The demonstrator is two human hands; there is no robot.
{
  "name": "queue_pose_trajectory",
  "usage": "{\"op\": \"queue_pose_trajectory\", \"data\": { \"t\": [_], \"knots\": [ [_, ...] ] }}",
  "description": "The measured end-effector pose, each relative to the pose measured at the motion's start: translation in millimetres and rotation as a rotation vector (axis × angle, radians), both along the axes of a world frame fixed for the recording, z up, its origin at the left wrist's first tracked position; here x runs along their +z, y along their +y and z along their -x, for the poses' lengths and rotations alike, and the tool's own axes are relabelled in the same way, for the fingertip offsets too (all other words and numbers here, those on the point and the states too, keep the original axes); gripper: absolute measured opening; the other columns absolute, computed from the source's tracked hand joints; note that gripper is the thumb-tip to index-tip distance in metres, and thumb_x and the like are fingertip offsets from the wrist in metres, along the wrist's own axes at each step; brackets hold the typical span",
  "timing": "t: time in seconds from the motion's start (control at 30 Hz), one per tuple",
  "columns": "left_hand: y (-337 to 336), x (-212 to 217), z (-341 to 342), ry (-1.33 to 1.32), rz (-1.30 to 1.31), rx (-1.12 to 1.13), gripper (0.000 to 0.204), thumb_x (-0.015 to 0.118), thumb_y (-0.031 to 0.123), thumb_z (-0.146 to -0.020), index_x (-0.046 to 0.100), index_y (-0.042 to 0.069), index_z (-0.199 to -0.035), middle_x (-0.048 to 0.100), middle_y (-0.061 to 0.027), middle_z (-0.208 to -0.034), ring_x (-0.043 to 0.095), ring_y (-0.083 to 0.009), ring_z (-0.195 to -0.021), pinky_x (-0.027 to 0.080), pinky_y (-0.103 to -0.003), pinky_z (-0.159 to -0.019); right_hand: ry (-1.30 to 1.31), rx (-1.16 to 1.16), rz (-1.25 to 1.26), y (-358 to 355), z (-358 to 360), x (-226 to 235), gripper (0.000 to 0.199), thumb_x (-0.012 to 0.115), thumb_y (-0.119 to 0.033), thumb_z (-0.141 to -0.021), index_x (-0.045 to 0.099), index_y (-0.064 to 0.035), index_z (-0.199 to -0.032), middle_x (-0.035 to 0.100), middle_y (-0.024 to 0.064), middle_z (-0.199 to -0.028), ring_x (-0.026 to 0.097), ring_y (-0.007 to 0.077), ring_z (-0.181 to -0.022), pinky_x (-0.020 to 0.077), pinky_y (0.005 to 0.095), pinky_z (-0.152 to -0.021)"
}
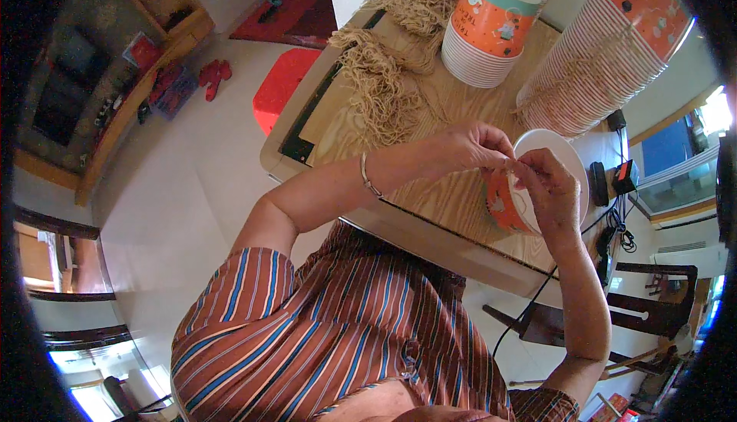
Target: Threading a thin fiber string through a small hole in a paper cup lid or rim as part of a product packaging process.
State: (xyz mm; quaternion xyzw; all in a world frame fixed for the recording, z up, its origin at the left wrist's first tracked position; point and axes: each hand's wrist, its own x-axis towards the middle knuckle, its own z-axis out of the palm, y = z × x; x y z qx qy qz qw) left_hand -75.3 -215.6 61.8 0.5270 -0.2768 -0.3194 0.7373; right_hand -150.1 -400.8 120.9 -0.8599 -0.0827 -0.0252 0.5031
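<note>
An orange paper tub with a white rim (503,205) stands near the table's right front edge. Over it, my left hand (477,147) and my right hand (554,190) meet, fingertips pinched together. Whatever lies between those fingertips is too small to make out. Loose tan twine lies in a tangled heap (376,88) beyond my left forearm, with a second heap (422,0) farther back. A short upside-down stack of matching tubs (491,26) is beside the twine. To its right leans a tall nested stack of tubs (603,65), with twine strands across it.
The wood-grain table (445,191) has a raised pale border. Black adapters (626,178) and cables lie at its right side. A red stool (280,88) touches its left side, and a dark wooden chair (652,311) stands at right. Red slippers (215,76) lie on the floor.
</note>
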Motion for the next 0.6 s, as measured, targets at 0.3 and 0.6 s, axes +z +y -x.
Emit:
{"op": "queue_pose_trajectory", "data": {
  "t": [0.3,0.6],
  "knots": [
    [1,2,2,-0.054,-0.024,-0.026,0.018,0.066,0.016,-0.088,0.064,0.004,-0.102,0.063,0.0019,-0.089,0.056,-0.0059,-0.079,0.047,-0.023,-0.07,0.061,-0.025,0.001,-5,-3,-1,0.008,0.063,-0.009,-0.088,0.061,-0.0017,-0.088,0.064,0.0034,-0.078,0.061,0.0097,-0.065,0.0502,0.0253,-0.059],
    [1,-11,6,-0.24,0.03,0.04,0.017,0.07,0.01,-0.085,0.063,0.003,-0.1,0.06,0.0001,-0.093,0.056,-0.0092,-0.087,0.046,-0.026,-0.08,0.182,-0.037,-0.175,-1,-1,6,0.007,0.065,-0.006,-0.085,0.061,-0.0006,-0.085,0.063,0.003,-0.077,0.059,0.0103,-0.066,0.0487,0.0246,-0.062]
  ]
}}
